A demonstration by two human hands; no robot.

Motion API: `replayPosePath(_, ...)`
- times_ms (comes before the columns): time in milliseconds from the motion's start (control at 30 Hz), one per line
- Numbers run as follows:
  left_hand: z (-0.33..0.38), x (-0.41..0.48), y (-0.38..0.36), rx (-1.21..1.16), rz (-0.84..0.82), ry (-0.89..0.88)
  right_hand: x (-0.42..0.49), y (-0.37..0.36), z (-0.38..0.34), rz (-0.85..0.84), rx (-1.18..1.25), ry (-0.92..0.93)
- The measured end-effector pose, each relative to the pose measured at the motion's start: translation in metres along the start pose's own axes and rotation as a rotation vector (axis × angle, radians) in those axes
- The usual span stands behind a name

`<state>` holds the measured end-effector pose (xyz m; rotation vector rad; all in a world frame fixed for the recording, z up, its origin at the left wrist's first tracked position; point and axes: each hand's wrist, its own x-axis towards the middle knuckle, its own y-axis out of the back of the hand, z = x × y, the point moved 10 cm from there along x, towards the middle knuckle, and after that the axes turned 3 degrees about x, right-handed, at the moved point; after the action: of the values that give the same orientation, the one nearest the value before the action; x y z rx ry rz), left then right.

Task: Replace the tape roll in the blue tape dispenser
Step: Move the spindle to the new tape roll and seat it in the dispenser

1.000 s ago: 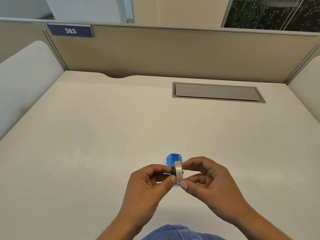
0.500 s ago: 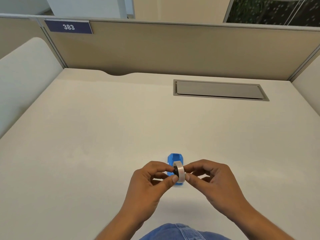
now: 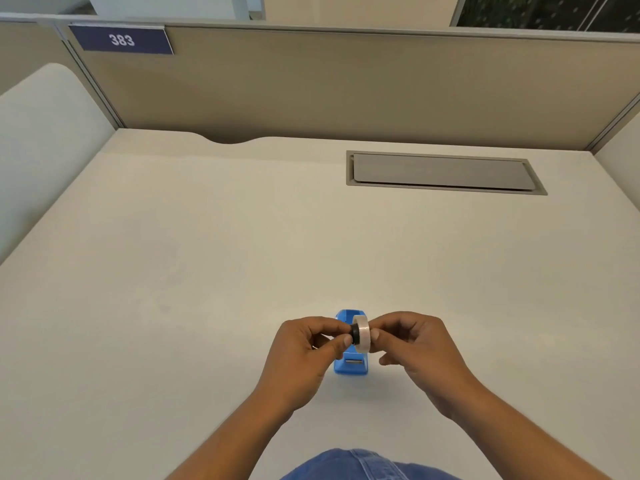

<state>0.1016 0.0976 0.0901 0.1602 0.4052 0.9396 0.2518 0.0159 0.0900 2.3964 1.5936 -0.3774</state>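
Two hands meet low over the desk, a wide pale top with a grey cable hatch far back by the partition and a sign reading 383. Down to the blue tape dispenser: it sits on the desk right under the hands, cutter end toward the person, parked close so the roll has a short trip back in. Left hand pinches the black core between thumb and fingers, right hand grips the tape roll by its far face, roll held upright and edge-on above the dispenser. That opposed grip looks like pushing core and roll together, or pulling them apart; I cannot tell which. Against half a second ago, the hands sit a touch higher over the dispenser, so its near end with the cutter now shows below them, and the left fingers look shifted off the roll's rim onto the core alone
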Motion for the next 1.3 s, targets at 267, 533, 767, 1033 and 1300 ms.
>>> replayPosePath(267, 0.000, 0.028, -0.002, 0.227, 0.086, -0.070, 0.029, 0.009, 0.017, 0.085, -0.116, -0.019)
replayPosePath(533, -0.011, 0.046, -0.005, 0.264, 0.097, -0.076, 0.044, 0.012, 0.019, 0.152, -0.357, 0.096)
replayPosePath(767, -0.023, 0.050, -0.012, 0.322, 0.099, -0.057, 0.046, 0.012, 0.028, 0.168, -0.411, 0.108)
replayPosePath(1033, -0.034, 0.052, -0.014, 0.349, 0.126, -0.035, 0.049, 0.011, 0.033, 0.181, -0.448, 0.115)
replayPosePath(1300, -0.040, 0.052, -0.011, 0.344, 0.140, -0.038, 0.050, 0.010, 0.034, 0.167, -0.434, 0.102)
